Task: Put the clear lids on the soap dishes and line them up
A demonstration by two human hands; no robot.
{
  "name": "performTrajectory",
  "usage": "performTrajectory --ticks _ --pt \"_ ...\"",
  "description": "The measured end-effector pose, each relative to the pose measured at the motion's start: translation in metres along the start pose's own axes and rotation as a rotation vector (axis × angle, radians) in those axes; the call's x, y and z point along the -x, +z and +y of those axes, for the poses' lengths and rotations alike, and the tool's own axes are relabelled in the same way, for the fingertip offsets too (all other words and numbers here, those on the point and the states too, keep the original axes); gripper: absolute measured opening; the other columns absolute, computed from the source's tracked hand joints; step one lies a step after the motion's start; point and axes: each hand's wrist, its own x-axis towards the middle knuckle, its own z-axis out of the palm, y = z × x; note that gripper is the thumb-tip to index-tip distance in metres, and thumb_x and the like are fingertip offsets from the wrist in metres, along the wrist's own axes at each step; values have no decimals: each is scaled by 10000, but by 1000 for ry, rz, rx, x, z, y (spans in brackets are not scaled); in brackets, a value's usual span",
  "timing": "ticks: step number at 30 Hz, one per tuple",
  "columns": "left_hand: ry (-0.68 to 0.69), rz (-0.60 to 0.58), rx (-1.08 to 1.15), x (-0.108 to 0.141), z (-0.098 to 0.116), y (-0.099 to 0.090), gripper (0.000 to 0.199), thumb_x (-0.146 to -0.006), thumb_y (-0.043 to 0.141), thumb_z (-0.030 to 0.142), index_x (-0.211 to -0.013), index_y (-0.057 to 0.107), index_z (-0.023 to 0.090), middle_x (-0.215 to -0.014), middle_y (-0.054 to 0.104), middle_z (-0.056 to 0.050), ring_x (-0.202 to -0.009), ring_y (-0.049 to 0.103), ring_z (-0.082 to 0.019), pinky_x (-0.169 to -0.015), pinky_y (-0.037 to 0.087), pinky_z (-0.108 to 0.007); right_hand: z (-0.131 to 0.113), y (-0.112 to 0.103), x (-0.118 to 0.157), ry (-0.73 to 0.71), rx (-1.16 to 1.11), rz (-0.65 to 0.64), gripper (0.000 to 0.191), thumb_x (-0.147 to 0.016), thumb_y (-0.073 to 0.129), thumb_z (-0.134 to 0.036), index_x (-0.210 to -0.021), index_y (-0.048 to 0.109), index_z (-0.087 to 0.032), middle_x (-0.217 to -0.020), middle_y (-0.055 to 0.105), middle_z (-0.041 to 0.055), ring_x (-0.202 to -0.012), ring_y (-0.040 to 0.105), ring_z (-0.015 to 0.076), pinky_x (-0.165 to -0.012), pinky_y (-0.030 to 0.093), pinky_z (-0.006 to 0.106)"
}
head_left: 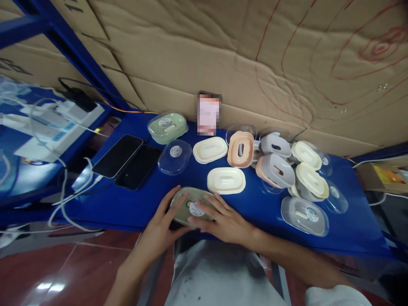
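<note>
A green oval soap box with a clear lid (pixel 188 204) sits at the near edge of the blue table (pixel 127 204). My left hand (pixel 161 229) cups its left side and my right hand (pixel 223 219) presses flat on its lid from the right. Just beyond it lies a cream oval tray (pixel 226 180). Another cream tray (pixel 210 149) and a loose clear lid (pixel 174 156) lie farther back. A second closed green soap box (pixel 167 126) stands at the back left.
Two dark phones (pixel 117 155) (pixel 138 166) lie left on the table, white cables near them. A pink box part (pixel 240 148), grey and cream parts (pixel 276 169) and a lidded grey box (pixel 304 216) crowd the right. Cardboard (pixel 255 55) backs the table.
</note>
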Motion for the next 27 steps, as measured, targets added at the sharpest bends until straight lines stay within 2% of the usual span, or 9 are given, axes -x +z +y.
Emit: performTrajectory --ticks 3,6,9,13,16,18,20,23,27 --pt "-5 8 -14 1 0 -2 782 -1005 674 530 -1681 307 391 -1684 397 -133 -1499 514 -386 -1161 538 -552 1 -7 -5 3 -45 9 646 -1061 667 -373 -1653 408 -348 -1739 382 45 -1661 215 323 -1335 309 573" --pt "-45 65 -57 5 -2 -6 799 -978 694 572 -1668 337 387 -1649 430 -135 -1478 527 -402 -1162 527 -592 15 -20 -8 20 -106 -50 734 -1058 627 -523 -1688 342 -275 -1763 325 88 -1668 200 295 -1346 273 571" --pt "-157 203 -124 9 -4 -13 843 -957 724 569 -1673 340 347 -1655 404 -166 -1504 481 -441 -1191 469 -664 34 -30 -3 243 -29 -61 733 -1078 593 -485 -1691 331 -177 -1747 338 151 -1648 255 335 -1329 269 628" --pt "-222 329 -246 8 4 -20 957 -953 762 456 -1723 209 321 -1787 147 -186 -1622 233 -505 -1235 331 -765 46 -41 9 378 48 -72 586 -1099 561 -403 -1624 461 -161 -1672 476 154 -1540 454 352 -1251 400 586" --pt "-82 402 -397 1 23 -12 1019 -916 820 301 -1723 202 371 -1821 28 -130 -1646 123 -516 -1249 263 -799 57 -53 5 389 85 8 488 -1121 509 -352 -1582 522 -194 -1647 519 124 -1501 498 301 -1252 393 527" --pt "57 369 -394 -7 41 2 985 -923 799 209 -1715 236 368 -1792 192 -142 -1618 281 -465 -1235 377 -721 72 -60 -4 465 173 75 460 -1118 489 -261 -1570 535 -190 -1641 524 131 -1510 481 308 -1271 338 559" --pt "173 232 -327 -19 57 22 874 -967 732 178 -1704 279 307 -1685 424 -170 -1536 457 -399 -1182 493 -609 90 -66 -15 529 241 74 408 -1094 506 -181 -1488 611 -168 -1577 588 158 -1495 492 335 -1265 310 600" --pt "258 52 -314 -37 72 48 618 -1032 650 228 -1614 440 220 -1575 573 -169 -1467 548 -358 -1174 499 -557 103 -77 -23 549 166 86 243 -1081 536 -170 -1206 744 -167 -1331 745 153 -1342 617 323 -1208 383 553" --pt "312 33 -258 -44 73 61 369 -1051 608 169 -1419 615 203 -1364 724 -126 -1287 682 -287 -1072 553 -463 79 -96 -8 683 -310 446 222 -1100 570 -392 -1113 713 -222 -1096 769 72 -1044 702 233 -979 533 387"
